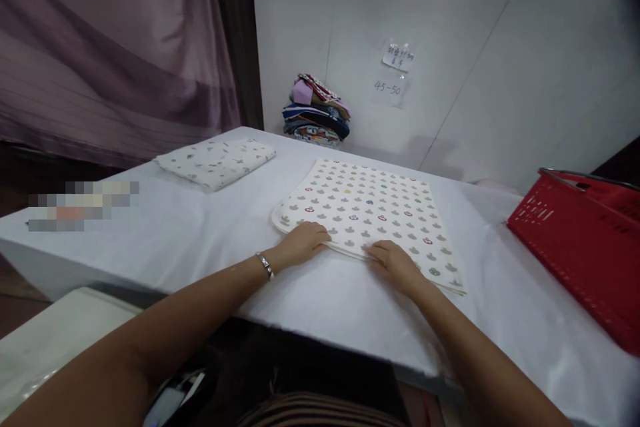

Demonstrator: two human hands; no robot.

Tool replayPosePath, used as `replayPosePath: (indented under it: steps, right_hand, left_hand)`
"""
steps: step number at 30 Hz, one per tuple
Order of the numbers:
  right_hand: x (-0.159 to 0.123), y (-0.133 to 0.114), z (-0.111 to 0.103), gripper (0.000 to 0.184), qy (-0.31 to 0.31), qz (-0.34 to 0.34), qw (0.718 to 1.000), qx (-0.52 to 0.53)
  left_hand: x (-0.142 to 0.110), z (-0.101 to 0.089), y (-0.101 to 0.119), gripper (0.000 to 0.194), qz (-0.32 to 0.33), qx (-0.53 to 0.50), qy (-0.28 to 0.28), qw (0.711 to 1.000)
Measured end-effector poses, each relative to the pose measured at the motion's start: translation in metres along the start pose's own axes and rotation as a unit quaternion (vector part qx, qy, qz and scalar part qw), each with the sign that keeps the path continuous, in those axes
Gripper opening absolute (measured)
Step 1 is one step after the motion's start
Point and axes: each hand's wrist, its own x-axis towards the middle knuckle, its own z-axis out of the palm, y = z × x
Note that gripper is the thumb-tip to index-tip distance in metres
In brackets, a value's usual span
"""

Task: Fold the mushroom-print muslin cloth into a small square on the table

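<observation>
Closest of all, a striped garment (pixel 320 411) shows just below the near edge of the white-covered table (pixel 310 300), and a pale flat-topped object (pixel 63 340) sits lower, off the table's near left side. Now the hands! The left hand (pixel 303 241), silvery bracelet (pixel 265 265) on its wrist, lies at the table's near edge side, fingers close together on the rim of a cream cloth (pixel 370 203) printed with rows of grey motifs, a few of them coloured. The right hand (pixel 393 263) matches it further right along the same rim, fingers bent and nearly together; whether either hand pinches the fabric, I can't tell. That cream cloth lies flat on the middle of the table, layered at its left corner. On the table's right end stands a red plastic basket (pixel 580 247); on its left end, an item (pixel 83 205) blurred past recognising. Farther back on the table's left half, there's a folded white printed cloth (pixel 215 161). Beyond the table's far edge, a stack of folded fabrics (pixel 317 113), a mauve curtain (pixel 125 47) to the left, and a taped paper (pixel 389 89) reading "45-50" on the wall (pixel 450 7).
</observation>
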Motion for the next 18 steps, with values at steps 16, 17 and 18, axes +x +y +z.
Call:
replayPosePath:
  steps: [16,17,18]
  right_hand:
    - [-0.003,0.009,0.022,0.022,0.101,0.030,0.991,0.086]
    - [-0.003,0.009,0.024,0.023,0.107,0.026,0.991,0.082]
    - [-0.002,0.009,0.025,0.023,0.111,0.023,0.991,0.078]
  left_hand:
    - [0.025,0.024,0.019,0.013,-0.056,-0.135,0.062,0.987]
    - [0.024,0.024,0.020,0.014,-0.058,-0.134,0.075,0.986]
    - [0.022,0.025,0.022,0.014,-0.054,-0.129,0.088,0.986]
